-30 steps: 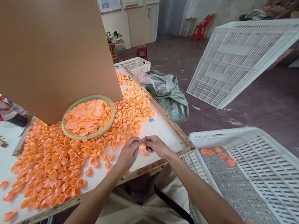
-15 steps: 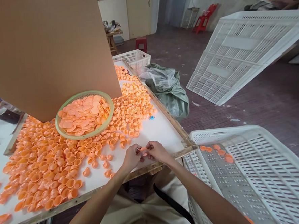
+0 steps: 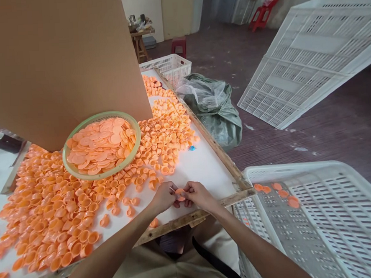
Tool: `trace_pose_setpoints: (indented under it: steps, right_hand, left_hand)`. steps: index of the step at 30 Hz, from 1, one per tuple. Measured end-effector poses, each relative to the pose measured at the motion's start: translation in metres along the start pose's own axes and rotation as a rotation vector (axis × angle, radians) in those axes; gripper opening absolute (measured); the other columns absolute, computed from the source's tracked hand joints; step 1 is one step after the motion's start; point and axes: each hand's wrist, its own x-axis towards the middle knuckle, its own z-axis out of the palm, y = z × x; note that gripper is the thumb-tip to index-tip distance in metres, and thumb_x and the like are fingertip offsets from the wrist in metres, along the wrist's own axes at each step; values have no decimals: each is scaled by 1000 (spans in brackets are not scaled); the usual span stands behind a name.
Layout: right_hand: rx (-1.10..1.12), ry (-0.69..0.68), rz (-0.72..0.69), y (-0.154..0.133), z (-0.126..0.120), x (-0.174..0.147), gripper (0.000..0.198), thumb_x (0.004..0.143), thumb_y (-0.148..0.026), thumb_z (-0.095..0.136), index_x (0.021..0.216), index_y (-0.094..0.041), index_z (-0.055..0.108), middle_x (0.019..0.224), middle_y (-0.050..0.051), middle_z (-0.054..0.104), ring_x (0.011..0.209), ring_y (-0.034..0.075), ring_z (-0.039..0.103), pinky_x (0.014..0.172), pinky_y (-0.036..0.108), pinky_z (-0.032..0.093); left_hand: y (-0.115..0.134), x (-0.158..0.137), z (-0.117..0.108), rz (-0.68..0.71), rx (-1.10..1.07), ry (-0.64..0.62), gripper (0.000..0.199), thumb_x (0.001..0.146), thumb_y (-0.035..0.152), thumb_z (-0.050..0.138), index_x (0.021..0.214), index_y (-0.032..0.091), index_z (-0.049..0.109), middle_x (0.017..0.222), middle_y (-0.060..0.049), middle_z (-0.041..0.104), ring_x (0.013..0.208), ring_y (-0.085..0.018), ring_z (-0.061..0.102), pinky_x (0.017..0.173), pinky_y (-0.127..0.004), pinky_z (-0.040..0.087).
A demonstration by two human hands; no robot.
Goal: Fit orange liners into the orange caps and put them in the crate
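Observation:
Between my two hands, near the table's front edge, is a small orange plastic disc (image 3: 180, 194). My left hand (image 3: 165, 196) pinches it from one side, fingers closed. On the other side my right hand (image 3: 197, 195) grips it with thumb and fingertips. Whether a cup is joined under the disc I cannot tell, as the fingers hide it. Left of my hands, many small orange cups (image 3: 61, 222) lie heaped over the white tabletop (image 3: 203, 171). A green-rimmed basket (image 3: 68, 165) amid the heap is full of flat orange discs (image 3: 100, 142).
A tall cardboard sheet (image 3: 58, 58) stands behind the basket. At my right is a white crate (image 3: 341, 213) with a few orange pieces inside; another white crate (image 3: 301, 73) stands tilted beyond. A green sack (image 3: 218, 116) sits beside the table's wooden edge (image 3: 211, 143).
The disc now shows a flatter, wider face between my fingers. My hands stay together at almost the same spot, and the whole view has shifted slightly.

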Motion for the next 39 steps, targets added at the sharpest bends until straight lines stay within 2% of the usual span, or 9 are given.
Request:
trace_pose_setpoints:
  steps: [7, 11, 15, 20, 24, 29, 32, 36, 39]
  right_hand:
    - [35, 18, 42, -1, 1, -1, 32, 68, -40, 71, 74, -18, 49, 53, -1, 62, 45, 14, 59, 45, 24, 47]
    - [33, 42, 141, -8, 2, 3, 27, 73, -37, 67, 70, -19, 47, 50, -1, 60, 41, 15, 58, 40, 24, 46]
    - [27, 13, 170, -12, -2, 5, 31, 75, -41, 67, 69, -19, 46, 52, 0, 61, 43, 15, 60, 41, 25, 48]
    - [54, -43, 117, -10, -7, 3, 41, 66, -49, 73, 73, -19, 47, 56, 0, 64, 48, 16, 63, 46, 26, 51]
    - [65, -51, 126, -9, -8, 3, 41, 65, -49, 74, 73, -19, 48, 57, 1, 64, 49, 16, 63, 47, 27, 51]
    - [-19, 17, 226, -9, -4, 10, 31, 69, -36, 74, 70, -20, 48, 51, 2, 62, 44, 18, 61, 41, 28, 50]
    - [-89, 37, 219, -13, -4, 14, 27, 68, -28, 74, 64, -20, 49, 49, 3, 61, 40, 18, 59, 37, 26, 47]
    - [-178, -34, 274, -27, -5, 18, 23, 66, -19, 72, 53, -18, 52, 46, 6, 61, 39, 19, 58, 37, 27, 48]
    - [-235, -88, 351, -36, -5, 22, 24, 65, -21, 73, 49, -16, 55, 45, 8, 61, 40, 19, 59, 38, 28, 50]
  left_hand:
    - [1, 2, -2, 16, 15, -38, 21, 71, 19, 68, 79, 17, 49, 59, 1, 62, 50, -16, 65, 47, -24, 50]
    - [9, 5, 0, -67, 42, -25, 19, 75, 20, 64, 75, 18, 45, 56, 0, 62, 46, -17, 62, 44, -25, 48]
    - [13, 10, -2, -123, 39, -75, 19, 79, 21, 59, 74, 20, 41, 54, 1, 61, 46, -18, 63, 46, -28, 50]
    - [8, 9, -6, -105, -26, -107, 26, 76, 26, 67, 75, 20, 42, 61, 0, 64, 52, -17, 66, 49, -27, 53]
    - [6, 9, -6, -77, -56, -134, 28, 75, 30, 69, 76, 18, 43, 62, -1, 65, 53, -16, 66, 52, -27, 54]
    - [5, 15, -1, -136, 25, -67, 28, 74, 26, 69, 75, 18, 43, 55, 1, 62, 46, -16, 64, 43, -22, 48]
    - [8, 18, 1, -170, 91, -46, 30, 71, 22, 71, 74, 18, 42, 53, 1, 61, 46, -18, 64, 41, -21, 46]
    - [17, 20, -1, -243, 120, -71, 34, 66, 25, 77, 74, 18, 44, 53, -1, 63, 48, -20, 66, 45, -26, 51]
    - [21, 24, -4, -304, 102, -106, 34, 64, 23, 78, 73, 17, 46, 53, -3, 64, 50, -22, 67, 51, -29, 54]
